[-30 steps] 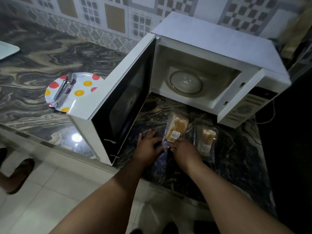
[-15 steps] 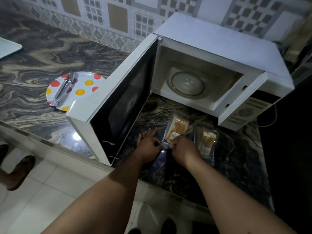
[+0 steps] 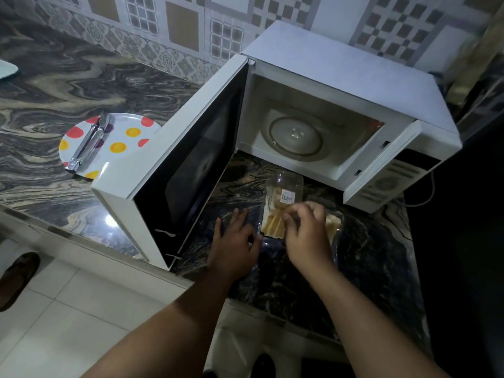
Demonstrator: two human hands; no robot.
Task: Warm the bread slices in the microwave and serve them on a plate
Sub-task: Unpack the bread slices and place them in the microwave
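Marble desk (image 3: 81, 85), dim kitchen. Near edge: left hand (image 3: 235, 242) spread, pinning wrapper; right hand (image 3: 305, 230) pinching bread pack (image 3: 275, 214) at 12 o'clock. Bread looks soft, light, crushable; film slippery, so grip edges. Beyond: open microwave (image 3: 341, 85); plate (image 3: 122, 137) at 10 o'clock.

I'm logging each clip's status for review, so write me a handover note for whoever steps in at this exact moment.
Left hand: rests on the clear wrapper at the packet's near end; whether it grips is unclear.
Right hand: fingers curled, pinching at the opened bread packet on the counter.
A second bread packet lies just right of it, mostly hidden by the right hand.
Microwave: door swung open, turntable bare.
Spotted plate sits left of the door, with metal tongs on it.
Done: door opened, first packet being opened.
Left: take slices out, heat them, serve on the plate.
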